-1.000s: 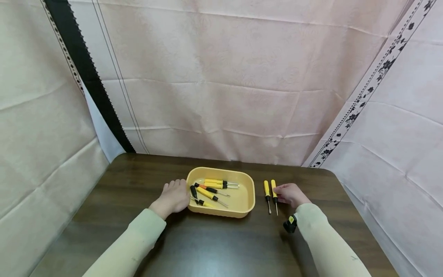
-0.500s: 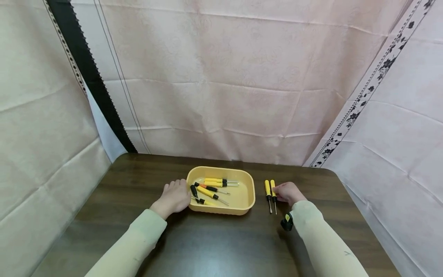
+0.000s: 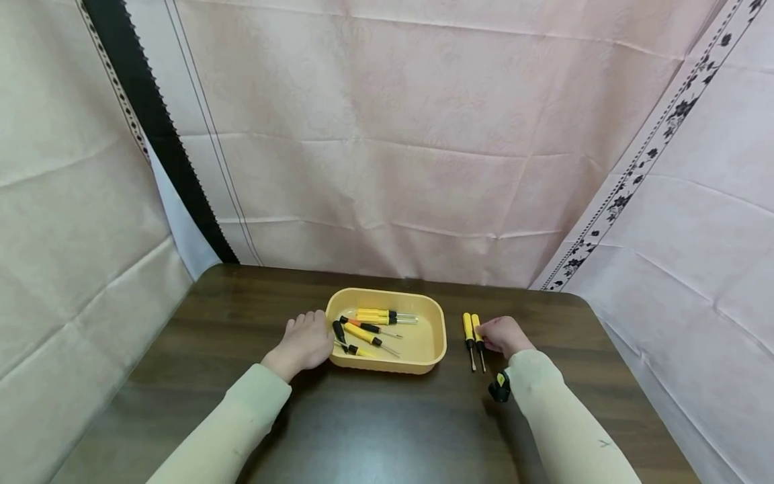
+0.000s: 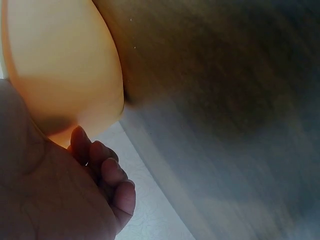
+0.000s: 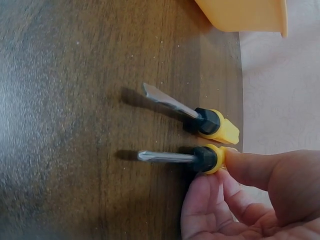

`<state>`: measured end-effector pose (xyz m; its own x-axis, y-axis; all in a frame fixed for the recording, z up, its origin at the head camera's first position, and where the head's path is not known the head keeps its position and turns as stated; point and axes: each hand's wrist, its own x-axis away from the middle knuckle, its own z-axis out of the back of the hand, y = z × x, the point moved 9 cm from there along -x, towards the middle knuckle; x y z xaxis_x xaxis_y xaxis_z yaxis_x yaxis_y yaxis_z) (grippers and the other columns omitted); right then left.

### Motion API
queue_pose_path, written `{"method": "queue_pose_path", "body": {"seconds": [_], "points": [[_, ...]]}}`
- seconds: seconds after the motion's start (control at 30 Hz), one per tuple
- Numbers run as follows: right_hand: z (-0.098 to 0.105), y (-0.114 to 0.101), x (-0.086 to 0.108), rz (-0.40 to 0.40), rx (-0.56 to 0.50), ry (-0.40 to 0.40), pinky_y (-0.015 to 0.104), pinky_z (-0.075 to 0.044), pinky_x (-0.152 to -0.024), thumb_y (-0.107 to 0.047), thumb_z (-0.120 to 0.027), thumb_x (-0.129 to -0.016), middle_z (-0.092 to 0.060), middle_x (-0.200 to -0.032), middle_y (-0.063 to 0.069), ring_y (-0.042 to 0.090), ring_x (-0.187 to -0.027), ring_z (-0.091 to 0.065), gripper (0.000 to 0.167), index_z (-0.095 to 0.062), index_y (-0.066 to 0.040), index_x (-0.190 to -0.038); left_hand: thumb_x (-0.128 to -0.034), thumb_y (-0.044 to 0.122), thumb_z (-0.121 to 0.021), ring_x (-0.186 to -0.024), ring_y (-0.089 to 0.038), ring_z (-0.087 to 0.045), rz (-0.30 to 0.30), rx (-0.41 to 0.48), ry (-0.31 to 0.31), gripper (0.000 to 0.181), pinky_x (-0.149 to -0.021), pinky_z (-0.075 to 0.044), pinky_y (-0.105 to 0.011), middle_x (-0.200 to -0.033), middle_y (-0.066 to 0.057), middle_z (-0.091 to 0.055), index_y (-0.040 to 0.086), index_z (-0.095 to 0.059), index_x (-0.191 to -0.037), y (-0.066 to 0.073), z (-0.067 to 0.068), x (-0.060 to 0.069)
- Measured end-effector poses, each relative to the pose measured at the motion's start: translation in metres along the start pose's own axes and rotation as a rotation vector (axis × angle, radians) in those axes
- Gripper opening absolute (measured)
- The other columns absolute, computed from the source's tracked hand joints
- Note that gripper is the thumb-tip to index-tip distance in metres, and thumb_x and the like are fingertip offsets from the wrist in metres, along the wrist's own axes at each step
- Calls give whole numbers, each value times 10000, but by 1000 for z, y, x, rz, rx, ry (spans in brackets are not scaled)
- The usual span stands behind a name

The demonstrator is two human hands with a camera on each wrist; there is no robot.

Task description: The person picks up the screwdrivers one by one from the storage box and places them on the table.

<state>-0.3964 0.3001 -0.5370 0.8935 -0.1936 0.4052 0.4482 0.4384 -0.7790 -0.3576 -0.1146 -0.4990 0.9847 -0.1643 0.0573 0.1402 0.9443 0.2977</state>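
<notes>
My left hand [image 3: 305, 341] holds the left end of a yellow plastic basket [image 3: 437, 343]. In the left wrist view its curled fingertips [image 4: 112, 172] meet the basket's end wall [image 4: 70, 65]. Several screwdrivers lie in the basket, among them a yellow-handled one [image 3: 361, 334] and an orange-and-black one [image 3: 363, 327]. On the table to the right, my right hand [image 3: 504, 335] pinches the yellow handle of a cross-tip screwdriver [image 5: 167, 157] between thumb and fingers. A flat-tip screwdriver [image 5: 172, 104] lies close beside it on the left, nearly parallel, with its handle end touching or almost touching.
The dark wooden table [image 3: 375, 417] has its back edge just beyond the basket. Pale cloth [image 3: 423, 154] hangs behind and at both sides. A small black device [image 3: 499, 388] is strapped at my right wrist.
The right hand has shifted slightly left, and the pinched screwdriver now lies closer to the flat-tip one. My left hand and the basket have stayed in place.
</notes>
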Motion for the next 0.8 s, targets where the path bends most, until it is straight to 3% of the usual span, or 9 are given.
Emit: {"method": "queue_pose_path", "body": {"seconds": [0.2,0.4,0.63,0.8], "points": [[1,4,-3,-21,-7,19,282,-527,-660,-143,-653,-913,-581,-823,86,175,-686,-573,219,-635,51,-1012,-981,287,-414,-896,-281,-431,-1,5,-7,346,-785,-309,-434,-961,-109,-477,-7,-485,-1149,0,-2,0],[1,2,-4,-7,-3,37,281,-519,-641,-178,-645,-928,-574,-818,80,167,-659,-561,249,-631,58,-1006,-983,275,-412,-890,-285,-431,-4,2,6,343,-786,-310,-440,-960,-116,-479,-15,-486,-1150,-1,1,-1],[0,0,1,-22,45,40,281,-502,-613,-197,-622,-939,-543,-683,22,134,-583,-542,232,-627,35,-927,-985,271,-434,-871,-286,-426,2,14,0,304,-776,-299,-436,-923,-100,-470,-1,-495,-1105,-1,0,1],[1,0,3,-20,42,54,279,-511,-638,-204,-615,-944,-560,-784,60,151,-640,-563,243,-620,38,-966,-985,282,-440,-852,-279,-421,0,12,13,290,-766,-297,-424,-897,-89,-463,13,-496,-1079,0,1,1]]}}
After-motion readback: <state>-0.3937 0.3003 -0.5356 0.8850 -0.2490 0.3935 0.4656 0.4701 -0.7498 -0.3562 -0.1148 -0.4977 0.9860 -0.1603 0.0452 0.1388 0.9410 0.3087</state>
